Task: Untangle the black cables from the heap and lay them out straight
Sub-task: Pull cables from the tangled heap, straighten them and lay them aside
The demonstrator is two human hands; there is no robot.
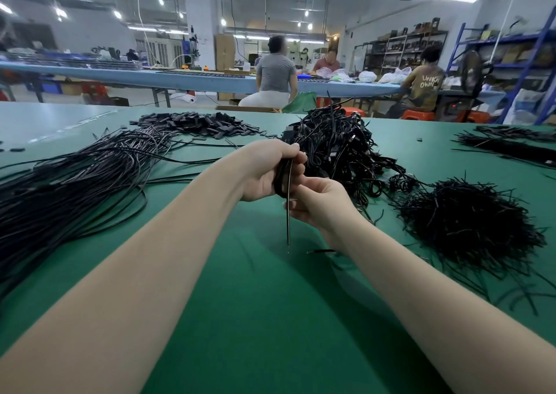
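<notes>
- The cable [288, 213] you hold hangs straight down from your fingers, its bare tip just above the green table [240, 318].
- Your left hand [267, 172] is curled around a small black bundle [281, 180], fingers pressed together.
- Your right hand [319, 202] pinches the cable just below the left fingers.
- The tangled heap [337, 149] lies just beyond your fingers.
- Straightened cables [75, 183] lie left of your fingers; short cut pieces [463, 222] to the right.

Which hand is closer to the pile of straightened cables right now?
Left. The left hand is nearer the straightened cables lying at its left; the right hand sits on the far side of it, closer to the tangled heap.
</notes>
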